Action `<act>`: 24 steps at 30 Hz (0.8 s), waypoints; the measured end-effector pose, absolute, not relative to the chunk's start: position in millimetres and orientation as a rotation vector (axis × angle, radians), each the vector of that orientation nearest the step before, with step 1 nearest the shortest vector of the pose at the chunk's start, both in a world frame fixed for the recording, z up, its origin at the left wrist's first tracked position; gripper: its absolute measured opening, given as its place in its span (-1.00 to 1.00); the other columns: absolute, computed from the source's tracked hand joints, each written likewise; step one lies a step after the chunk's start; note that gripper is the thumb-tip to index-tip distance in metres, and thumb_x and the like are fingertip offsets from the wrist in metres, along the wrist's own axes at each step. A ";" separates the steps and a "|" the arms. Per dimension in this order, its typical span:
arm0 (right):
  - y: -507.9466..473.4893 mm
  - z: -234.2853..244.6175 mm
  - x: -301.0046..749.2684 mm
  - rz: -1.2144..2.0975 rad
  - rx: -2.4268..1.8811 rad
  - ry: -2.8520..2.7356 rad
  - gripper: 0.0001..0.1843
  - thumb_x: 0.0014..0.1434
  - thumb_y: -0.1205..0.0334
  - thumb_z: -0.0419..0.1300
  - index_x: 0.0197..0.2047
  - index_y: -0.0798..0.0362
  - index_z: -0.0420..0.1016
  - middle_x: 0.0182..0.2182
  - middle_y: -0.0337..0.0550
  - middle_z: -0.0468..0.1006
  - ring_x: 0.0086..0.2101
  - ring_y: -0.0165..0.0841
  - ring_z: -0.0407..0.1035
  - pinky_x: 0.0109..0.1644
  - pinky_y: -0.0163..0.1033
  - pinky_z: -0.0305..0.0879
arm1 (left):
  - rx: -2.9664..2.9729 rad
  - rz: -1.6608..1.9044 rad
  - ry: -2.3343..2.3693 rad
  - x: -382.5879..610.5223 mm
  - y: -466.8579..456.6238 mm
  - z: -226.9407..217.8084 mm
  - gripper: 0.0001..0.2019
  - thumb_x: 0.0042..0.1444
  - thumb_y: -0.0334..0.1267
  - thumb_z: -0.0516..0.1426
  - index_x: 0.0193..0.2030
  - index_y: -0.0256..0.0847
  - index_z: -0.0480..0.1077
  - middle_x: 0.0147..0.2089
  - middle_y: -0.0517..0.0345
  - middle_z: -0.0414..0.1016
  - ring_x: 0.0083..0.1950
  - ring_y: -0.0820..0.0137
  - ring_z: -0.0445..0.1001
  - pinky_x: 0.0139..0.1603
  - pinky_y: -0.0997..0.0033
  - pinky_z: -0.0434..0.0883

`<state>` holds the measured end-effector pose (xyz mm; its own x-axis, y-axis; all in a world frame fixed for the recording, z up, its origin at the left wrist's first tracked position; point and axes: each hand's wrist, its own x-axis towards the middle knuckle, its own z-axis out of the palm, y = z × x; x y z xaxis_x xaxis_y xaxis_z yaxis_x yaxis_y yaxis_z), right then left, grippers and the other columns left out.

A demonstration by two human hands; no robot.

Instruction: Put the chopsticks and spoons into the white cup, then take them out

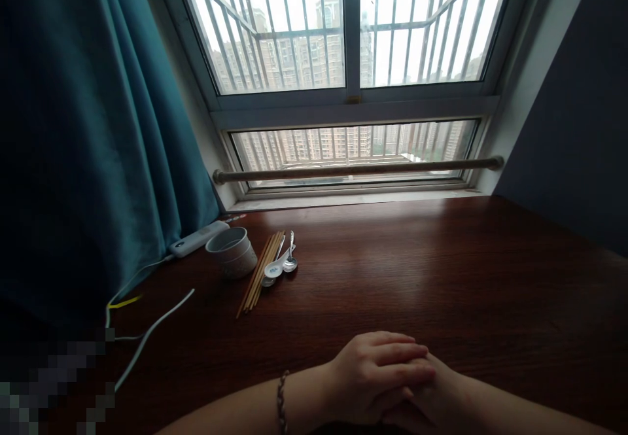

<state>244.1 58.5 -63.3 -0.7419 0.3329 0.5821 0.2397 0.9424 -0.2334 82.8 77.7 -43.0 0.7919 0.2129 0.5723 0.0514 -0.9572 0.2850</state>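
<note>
1. my left hand (377, 375) lies over my right hand (444, 399) at the near edge of the wooden table (441, 271). its fingers are together and laid flat, and it holds nothing but the other hand.
2. the right hand is mostly covered, so i cannot tell how its fingers are curled. i see no object in it.
3. the nearest things are well apart from both hands, ahead and to the left. a bundle of wooden chopsticks (259, 273) has its long axis running from near-left to far-right, tips toward the window (343, 29).
4. the left hand is the nearer one to that bundle.
5. a white ceramic spoon (275, 268) and a metal spoon (291, 261) lie just beside the chopsticks on their right, roughly along the same line.
6. a pale round cup (232, 252) stands just left of the bundle with its mouth open upward.
7. the tabletop is dark, polished and reflective. the chopsticks are thin, straight, matte sticks, and the metal spoon is shiny.
8. a braided bracelet (282, 399) circles my left wrist.
9. further left are a white power strip (199, 237), a pale cable (152, 333) trailing toward me, and a teal curtain (88, 127).
</note>
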 end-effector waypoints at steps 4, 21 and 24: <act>58.2 -59.6 245.7 0.197 -0.427 -2.463 -0.70 0.21 0.15 -0.04 -0.24 0.02 0.50 -0.31 -0.15 0.56 -0.20 -0.35 0.41 -0.04 -0.31 0.28 | 2.729 0.923 0.193 83.1 77.8 -44.5 -0.63 0.27 -0.21 -0.18 0.05 -0.34 0.27 0.07 -0.11 0.38 0.11 0.33 0.34 0.17 0.38 0.26; 61.8 -60.8 250.1 0.377 -0.445 -2.437 -0.78 0.13 0.26 0.06 -0.16 0.09 0.42 -0.26 -0.08 0.54 -0.24 -0.31 0.41 -0.15 -0.27 0.33 | 2.715 0.862 0.388 81.8 76.8 -39.3 -0.62 0.23 -0.24 -0.15 0.08 -0.38 0.25 0.05 -0.07 0.40 0.11 0.36 0.33 0.16 0.42 0.25; 65.3 -55.2 252.5 0.601 -0.591 -2.331 -0.70 0.15 0.29 0.05 -0.04 0.17 0.34 -0.18 0.03 0.47 -0.16 -0.32 0.36 -0.08 -0.27 0.30 | 2.666 0.764 0.946 69.5 94.9 -20.1 -0.67 0.23 -0.19 -0.13 -0.05 -0.25 0.36 -0.08 0.06 0.48 0.02 0.42 0.38 0.07 0.47 0.30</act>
<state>252.5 65.3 -55.2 -0.6864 0.5504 0.4753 0.2519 0.7931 -0.5546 69.5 94.9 -20.1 0.6596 0.6354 0.4015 0.5261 -0.7718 0.3571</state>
